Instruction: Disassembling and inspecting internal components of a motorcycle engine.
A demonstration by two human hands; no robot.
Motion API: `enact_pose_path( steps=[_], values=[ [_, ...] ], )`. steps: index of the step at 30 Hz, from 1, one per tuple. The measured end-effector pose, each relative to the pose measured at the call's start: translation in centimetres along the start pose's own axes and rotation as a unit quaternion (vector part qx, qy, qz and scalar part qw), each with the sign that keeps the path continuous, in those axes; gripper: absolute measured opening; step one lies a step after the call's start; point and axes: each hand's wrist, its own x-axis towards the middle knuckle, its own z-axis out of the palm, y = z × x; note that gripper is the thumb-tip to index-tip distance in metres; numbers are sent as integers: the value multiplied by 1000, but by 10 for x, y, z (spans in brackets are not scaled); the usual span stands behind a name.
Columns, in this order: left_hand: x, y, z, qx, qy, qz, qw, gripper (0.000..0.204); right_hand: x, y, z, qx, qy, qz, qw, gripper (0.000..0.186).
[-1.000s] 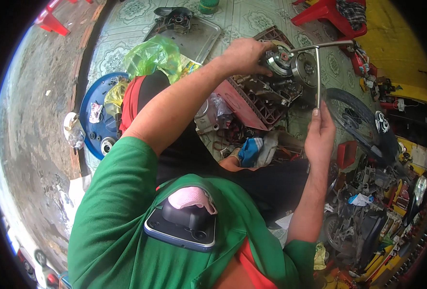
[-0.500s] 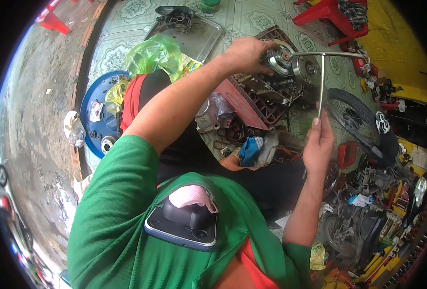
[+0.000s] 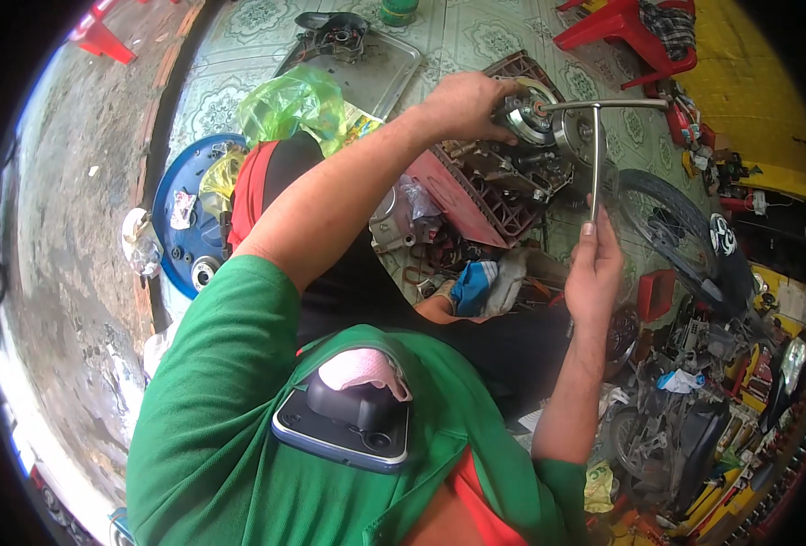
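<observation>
My left hand (image 3: pixel 476 106) is closed over the round metal clutch housing (image 3: pixel 526 123) of a motorcycle engine (image 3: pixel 512 168), thumb at its lower rim. The engine rests in a red plastic crate (image 3: pixel 444 200). My right hand (image 3: pixel 592 268) grips the long stem of a steel T-handle wrench (image 3: pixel 597 150) low down. The wrench's crossbar runs sideways, its left end at the hub's centre. A second round part (image 3: pixel 569 138) sits right of the housing, partly behind the stem.
A blue tray (image 3: pixel 180 244) of small parts lies left, a green plastic bag (image 3: pixel 285 105) and metal tray (image 3: pixel 392 68) ahead. A red stool (image 3: pixel 608 41), bicycle-like wheel (image 3: pixel 658 232) and scattered tools and parts crowd the right. A phone (image 3: pixel 330 437) rests on my chest.
The wrench and my right hand shifted slightly right and down, then back a little left, with the crossbar now flatter across the hub. My left hand stays on the housing.
</observation>
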Motion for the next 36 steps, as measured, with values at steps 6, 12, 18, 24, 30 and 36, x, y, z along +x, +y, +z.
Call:
enact_pose_path(
  steps=[6,12,18,24,30,36],
  values=[
    [1,0,-1,-5,-4,0,1000,72,2,-5,-3,21,36,19,999,39],
    [-1,-2,-8,-12,4,23,1000,70,-1,-1,-83,15,195,-31,980,34],
    [2,3,-24,-153,52,-54,985,34,-55,132,-181,-28,309,49,949,33],
    [35,41,-45,72,-93,-184,976,23,-138,328,-160,-216,195,214,932,37],
    [52,61,-31,164,-43,36,985,33,-177,414,-129,-342,-38,322,882,35],
    [44,79,-38,63,-12,-34,997,40,-154,414,-161,-385,-197,315,845,34]
  ],
)
